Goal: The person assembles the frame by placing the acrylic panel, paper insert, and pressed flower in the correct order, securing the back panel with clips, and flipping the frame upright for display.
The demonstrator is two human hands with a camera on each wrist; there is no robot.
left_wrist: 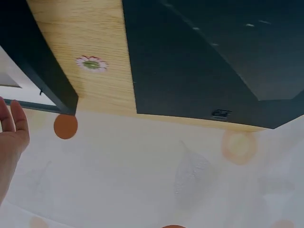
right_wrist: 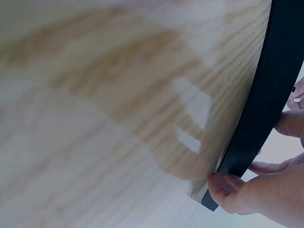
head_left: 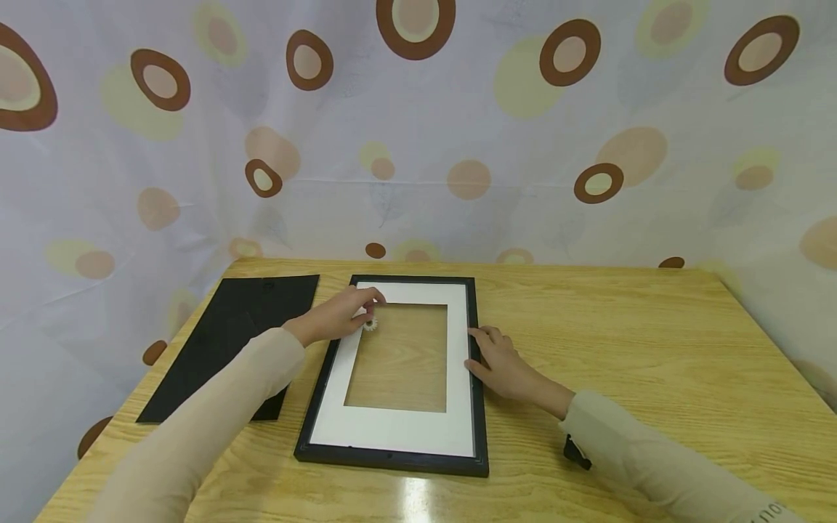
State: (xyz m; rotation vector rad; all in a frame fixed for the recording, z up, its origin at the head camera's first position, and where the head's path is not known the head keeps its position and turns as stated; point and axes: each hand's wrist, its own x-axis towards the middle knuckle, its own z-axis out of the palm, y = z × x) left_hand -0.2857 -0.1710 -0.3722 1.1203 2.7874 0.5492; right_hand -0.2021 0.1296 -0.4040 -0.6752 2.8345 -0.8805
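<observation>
i see right hand [head_left: 502, 365] grip picture frame [head_left: 480, 428]; can't tell whether left hand [head_left: 335, 317] pinches daisy [head_left: 370, 325]. left sleeve [head_left: 251, 374] partly hides black panel [head_left: 222, 330].

The tabletop [head_left: 621, 349] looks like glossy, grained wood, the frame [head_left: 482, 428] smooth, its mount [head_left: 392, 430] matt paper, the backdrop [head_left: 418, 120] creased cloth.
</observation>
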